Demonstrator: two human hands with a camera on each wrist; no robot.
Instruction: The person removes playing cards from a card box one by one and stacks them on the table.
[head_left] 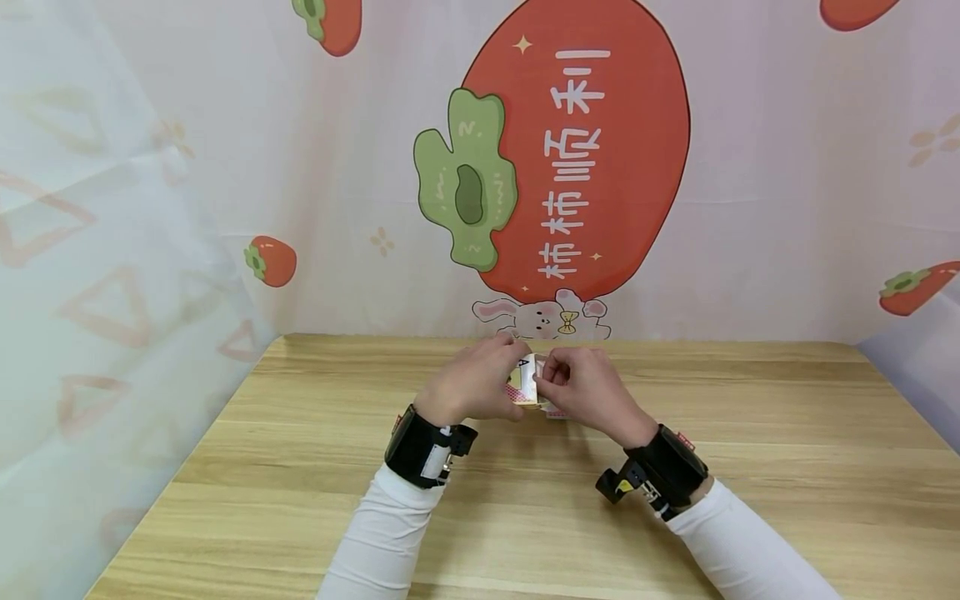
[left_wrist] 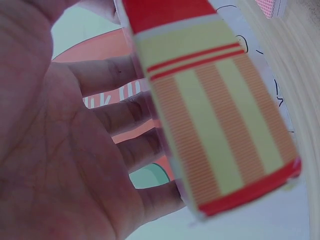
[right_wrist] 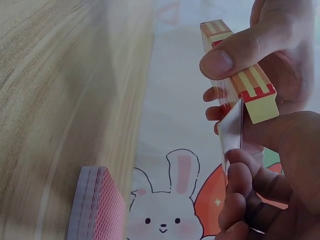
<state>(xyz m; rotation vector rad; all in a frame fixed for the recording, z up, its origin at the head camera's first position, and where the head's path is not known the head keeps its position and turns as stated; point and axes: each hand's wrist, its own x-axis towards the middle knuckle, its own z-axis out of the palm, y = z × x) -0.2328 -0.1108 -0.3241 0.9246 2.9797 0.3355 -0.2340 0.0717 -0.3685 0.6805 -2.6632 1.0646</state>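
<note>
Grips, in the left hand (head_left: pixel 472 382), a small cardboard box (head_left: pixel 522 387) with yellow and orange stripes between red bands on its narrow side and a letter A on its face. Has the left thumb laid across the striped side and the fingers against the box from beyond, the palm clear of it. Pinches, with the curled fingers of the right hand (head_left: pixel 592 387), a thin white panel (right_wrist: pixel 232 129) at the end of the box; cannot tell whether flap or loose card. Locates the box between both hands, raised off the pale wood-grain tabletop (head_left: pixel 300 483) near its far edge. Records on the tabletop, near the right hand, a squared stack of cards (right_wrist: pixel 100 205) with red-and-white patterned backs, mostly hidden in the head view. Shows a black camera band on each wrist, left (head_left: pixel 416 450) and right (head_left: pixel 663 471), above white sleeves (head_left: pixel 382 533). Backs onto a white cloth (head_left: pixel 330 167) printed with a large red persimmon (head_left: pixel 637 150), green-leaved and lettered in white, and a cartoon rabbit (head_left: pixel 538 318).
</note>
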